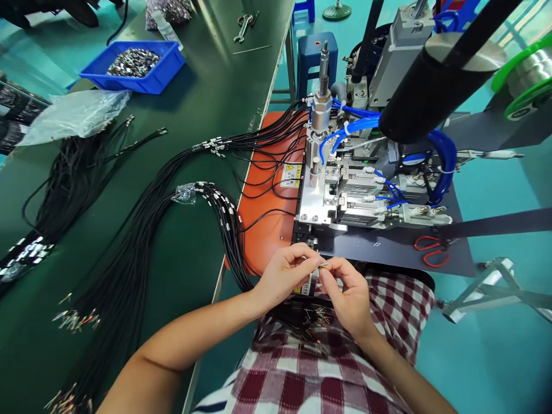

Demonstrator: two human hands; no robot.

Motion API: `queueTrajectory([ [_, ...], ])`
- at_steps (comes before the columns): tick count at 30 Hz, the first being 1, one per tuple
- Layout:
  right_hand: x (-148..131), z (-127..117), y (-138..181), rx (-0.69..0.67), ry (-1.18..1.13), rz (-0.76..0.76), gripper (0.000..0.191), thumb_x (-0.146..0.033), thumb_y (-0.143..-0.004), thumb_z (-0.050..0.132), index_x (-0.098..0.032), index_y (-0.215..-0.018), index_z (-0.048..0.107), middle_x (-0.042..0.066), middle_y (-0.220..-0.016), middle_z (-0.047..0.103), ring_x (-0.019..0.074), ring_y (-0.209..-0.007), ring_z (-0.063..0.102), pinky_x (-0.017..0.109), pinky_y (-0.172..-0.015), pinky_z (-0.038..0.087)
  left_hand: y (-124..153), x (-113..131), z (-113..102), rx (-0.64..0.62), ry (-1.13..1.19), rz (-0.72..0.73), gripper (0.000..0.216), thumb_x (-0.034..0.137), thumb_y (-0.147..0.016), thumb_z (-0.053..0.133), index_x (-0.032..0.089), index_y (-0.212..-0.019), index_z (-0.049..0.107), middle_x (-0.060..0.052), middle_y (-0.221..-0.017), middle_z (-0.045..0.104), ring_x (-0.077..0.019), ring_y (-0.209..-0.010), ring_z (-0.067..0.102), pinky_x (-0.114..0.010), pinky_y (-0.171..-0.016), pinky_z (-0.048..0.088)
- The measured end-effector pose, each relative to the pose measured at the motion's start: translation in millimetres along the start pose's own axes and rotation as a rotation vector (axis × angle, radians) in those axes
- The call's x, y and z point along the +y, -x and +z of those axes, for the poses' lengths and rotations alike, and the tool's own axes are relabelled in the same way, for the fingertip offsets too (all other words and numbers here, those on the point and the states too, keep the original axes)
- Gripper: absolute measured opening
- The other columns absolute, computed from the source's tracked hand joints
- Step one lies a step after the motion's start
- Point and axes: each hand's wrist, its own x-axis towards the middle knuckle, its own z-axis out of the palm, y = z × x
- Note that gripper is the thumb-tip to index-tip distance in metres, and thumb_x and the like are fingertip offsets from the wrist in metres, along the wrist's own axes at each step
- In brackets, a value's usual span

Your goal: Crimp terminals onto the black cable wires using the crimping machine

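Head view, left to right:

1. Cable bundle (pixel 64 184), along the left side of the surface, a green table (pixel 190 259): black, slack cables, apparently light and limp.
2. Central cable bundle (pixel 144 236): extends from near the surface's bottom edge toward its right edge. Bare tips should be fragile; metal sleeves (pixel 222 210) should be stiff and smooth.
3. Left hand (pixel 287 273), beyond the surface's right edge: thumb and index finger pinch the fine wires; remaining fingers are curled.
4. Loose wire tips (pixel 317 318): over the lap, below the hands; likely to snag or splay.
5. Fine wires (pixel 323 265): between both sets of fingertips, before the machine (pixel 317 198). Judged almost weightless, springy and easily bent. Best grip: on the jacket, just behind the exposed strands, with light pressure. The jacket is hidden by the fingers.
6. Right hand (pixel 351 293): thumb and index finger pinch the same wires from the opposite side.
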Motion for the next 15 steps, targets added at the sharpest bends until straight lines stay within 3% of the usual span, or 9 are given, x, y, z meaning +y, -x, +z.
queueTrajectory([
  [6,-1.3,1.3,-0.3,-0.017,-0.015,0.005,0.015,-0.028,-0.087,0.056,-0.020,-0.074,0.054,-0.003,-0.065,0.053,0.0109,-0.054,0.047,0.024,-0.053,0.042,-0.4,-4.2,-0.8,0.005,0.049,0.024,0.024,0.036,-0.081,0.065,0.013,-0.075,0.063,0.002,-0.069,0.050,-0.0029,-0.044,0.040,-0.018,-0.040,0.027],
  [15,-1.1,1.9,-2.5,-0.018,-0.035,0.028,0.015,-0.029,-0.087,0.055,-0.020,-0.075,0.054,-0.003,-0.065,0.052,0.0107,-0.055,0.048,0.023,-0.054,0.041,-0.2,-5.4,-2.9,0.007,0.079,-0.046,0.023,0.036,-0.080,0.067,0.013,-0.082,0.064,0.005,-0.053,0.047,-0.0046,-0.045,0.038,-0.017,-0.042,0.025],
])
